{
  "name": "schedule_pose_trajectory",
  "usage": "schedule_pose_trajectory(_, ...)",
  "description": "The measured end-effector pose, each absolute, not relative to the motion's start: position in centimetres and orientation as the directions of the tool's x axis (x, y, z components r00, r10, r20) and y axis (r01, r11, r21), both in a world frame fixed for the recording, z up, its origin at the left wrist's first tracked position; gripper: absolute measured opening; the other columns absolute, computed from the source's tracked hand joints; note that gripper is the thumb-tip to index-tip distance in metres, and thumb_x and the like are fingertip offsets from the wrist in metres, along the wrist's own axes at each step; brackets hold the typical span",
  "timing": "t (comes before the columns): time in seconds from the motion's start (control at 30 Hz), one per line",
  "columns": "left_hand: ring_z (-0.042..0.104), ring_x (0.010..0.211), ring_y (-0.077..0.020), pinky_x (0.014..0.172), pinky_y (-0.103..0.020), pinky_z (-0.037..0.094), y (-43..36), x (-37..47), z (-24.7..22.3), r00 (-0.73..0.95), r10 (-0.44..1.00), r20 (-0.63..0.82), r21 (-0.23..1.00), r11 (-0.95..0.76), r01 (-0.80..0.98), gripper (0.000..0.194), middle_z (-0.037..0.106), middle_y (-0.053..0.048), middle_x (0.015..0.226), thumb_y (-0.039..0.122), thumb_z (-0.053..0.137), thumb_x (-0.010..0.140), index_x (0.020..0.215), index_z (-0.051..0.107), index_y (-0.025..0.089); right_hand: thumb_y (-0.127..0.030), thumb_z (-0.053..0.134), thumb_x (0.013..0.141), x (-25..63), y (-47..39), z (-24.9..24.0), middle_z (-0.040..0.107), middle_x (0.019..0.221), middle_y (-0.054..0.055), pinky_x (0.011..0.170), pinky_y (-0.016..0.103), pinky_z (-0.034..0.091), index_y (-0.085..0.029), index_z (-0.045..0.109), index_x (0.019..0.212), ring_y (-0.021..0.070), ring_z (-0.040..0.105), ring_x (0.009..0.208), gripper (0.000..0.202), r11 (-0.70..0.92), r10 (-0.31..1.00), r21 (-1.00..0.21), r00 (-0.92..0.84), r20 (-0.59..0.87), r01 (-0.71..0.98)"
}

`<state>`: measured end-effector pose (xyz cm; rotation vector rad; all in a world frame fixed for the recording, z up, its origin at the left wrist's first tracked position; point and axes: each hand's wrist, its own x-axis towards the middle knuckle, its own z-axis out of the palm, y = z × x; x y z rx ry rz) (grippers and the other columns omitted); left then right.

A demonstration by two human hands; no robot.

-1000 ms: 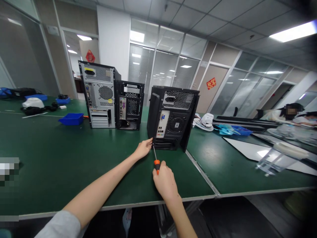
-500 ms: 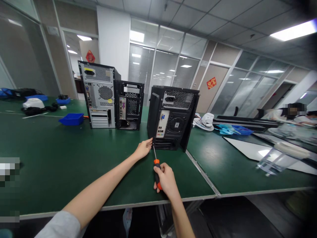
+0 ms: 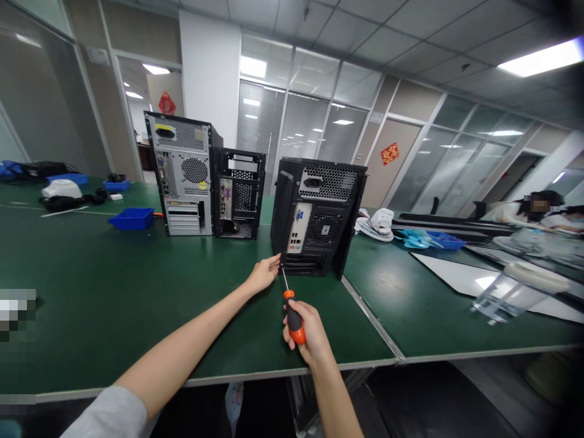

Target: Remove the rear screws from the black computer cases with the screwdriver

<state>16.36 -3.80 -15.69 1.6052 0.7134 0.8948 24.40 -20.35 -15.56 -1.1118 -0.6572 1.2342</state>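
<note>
A black computer case [image 3: 328,243] stands on the green table with its rear panel facing me. My left hand [image 3: 263,274] is closed at the case's lower left corner, its fingertips on the edge beside a small screw. In my right hand [image 3: 311,328] is a screwdriver [image 3: 294,319] with an orange and black handle; the fingers are wrapped loosely round it, and the thumb lies along its side. The screwdriver's thin shaft points up and away from me, its tip at the screw by the left fingertips. Whether the tip sits in the screw head is too small to tell.
Behind on the left stand a larger computer tower [image 3: 187,176] and a smaller opened case [image 3: 239,194]. A blue tray [image 3: 132,219] lies left of them. To the right are a white cap [image 3: 382,222], another blue tray [image 3: 447,241] and a clear stool-like object [image 3: 515,292]. People sit at the far right.
My right hand has shifted slightly and its grip has turned, showing more of the screwdriver's handle. The left hand and the case stay in place.
</note>
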Motion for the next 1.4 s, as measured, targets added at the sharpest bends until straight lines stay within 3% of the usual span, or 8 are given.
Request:
schedule_pose_trajectory(0.13, 0.052, 0.127, -0.0246, 0.109, -0.046, 0.042, -3.9, 16.4, -15.6, 0.539, 0.825, 0.172, 0.979, -0.203, -0.002, 0.065, 0.052, -0.011, 0.139, -0.004, 0.050, 0.075, 0.138, 0.048, 0.013, -0.045, 0.075, 0.062, 24.2, -20.4, -15.4, 0.057, 0.047, -0.002, 0.023, 0.020, 0.030, -0.015, 0.054, 0.070, 0.0125, 0.049, 0.028, 0.038, -0.031, 0.953, -0.868, 0.247, -0.175, -0.496)
schedule_pose_trajectory(0.3, 0.054, 0.126, -0.0253, 0.108, -0.048, 0.041, -3.9, 16.3, -15.6, 0.529, 0.832, 0.168, 0.980, -0.198, 0.000, 0.066, 0.053, -0.011, 0.137, -0.003, 0.053, 0.074, 0.137, 0.049, 0.014, -0.036, 0.071, 0.070, 23.9, -20.5, -15.2, 0.058, 0.049, -0.001, 0.025, 0.019, 0.031, -0.012, 0.060, 0.071, 0.0108, 0.050, 0.031, 0.027, -0.044, 0.948, -0.788, 0.224, -0.227, -0.614)
schedule_pose_trajectory(0.57, 0.052, 0.128, -0.0237, 0.110, -0.045, 0.039, -3.5, 16.4, -16.0, 0.549, 0.813, 0.196, 0.979, -0.196, -0.059, 0.067, 0.052, -0.010, 0.138, -0.005, 0.051, 0.072, 0.136, 0.051, 0.015, -0.026, 0.056, 0.085, 24.0, -21.0, -14.1, 0.060, 0.056, 0.002, 0.035, 0.017, 0.036, -0.011, 0.064, 0.078, 0.0091, 0.055, 0.045, 0.018, -0.172, 0.932, -0.614, 0.074, -0.354, -0.771)
schedule_pose_trajectory(0.8, 0.053, 0.126, -0.0258, 0.109, -0.046, 0.040, -3.6, 16.4, -16.0, 0.538, 0.820, 0.197, 0.978, -0.199, -0.054, 0.066, 0.054, -0.012, 0.137, -0.002, 0.056, 0.071, 0.134, 0.053, 0.015, -0.023, 0.052, 0.089, 23.9, -21.2, -13.3, 0.064, 0.067, 0.001, 0.049, 0.018, 0.044, -0.013, 0.063, 0.093, 0.0076, 0.056, 0.055, 0.015, -0.280, 0.913, -0.484, -0.074, -0.401, -0.829)
schedule_pose_trajectory(0.93, 0.053, 0.126, -0.0249, 0.109, -0.046, 0.040, -3.6, 16.4, -15.9, 0.545, 0.815, 0.197, 0.979, -0.197, -0.058, 0.067, 0.053, -0.011, 0.137, -0.002, 0.056, 0.070, 0.135, 0.052, 0.015, -0.022, 0.053, 0.089, 23.7, -21.3, -13.1, 0.066, 0.072, 0.002, 0.050, 0.021, 0.044, -0.015, 0.061, 0.098, 0.0093, 0.056, 0.056, 0.014, -0.317, 0.898, -0.449, -0.113, -0.425, -0.835)
schedule_pose_trajectory(1.2, 0.052, 0.127, -0.0245, 0.111, -0.046, 0.038, -3.1, 16.4, -16.5, 0.549, 0.812, 0.198, 0.979, -0.190, -0.072, 0.066, 0.054, -0.010, 0.137, 0.001, 0.058, 0.070, 0.134, 0.053, 0.016, -0.031, 0.065, 0.081, 23.3, -20.8, -13.3, 0.059, 0.064, -0.002, 0.034, 0.013, 0.029, -0.018, 0.057, 0.080, 0.0054, 0.048, 0.046, 0.016, -0.198, 0.910, -0.482, 0.023, -0.414, -0.854)
schedule_pose_trajectory(1.4, 0.052, 0.128, -0.0248, 0.111, -0.046, 0.038, -3.2, 16.4, -16.5, 0.552, 0.809, 0.202, 0.978, -0.194, -0.074, 0.067, 0.053, -0.011, 0.138, 0.001, 0.057, 0.070, 0.135, 0.052, 0.016, -0.013, 0.071, 0.072, 23.3, -20.7, -13.1, 0.057, 0.061, -0.003, 0.031, 0.010, 0.028, -0.016, 0.055, 0.072, 0.0025, 0.047, 0.042, 0.017, -0.203, 0.886, -0.480, 0.048, -0.460, -0.854)
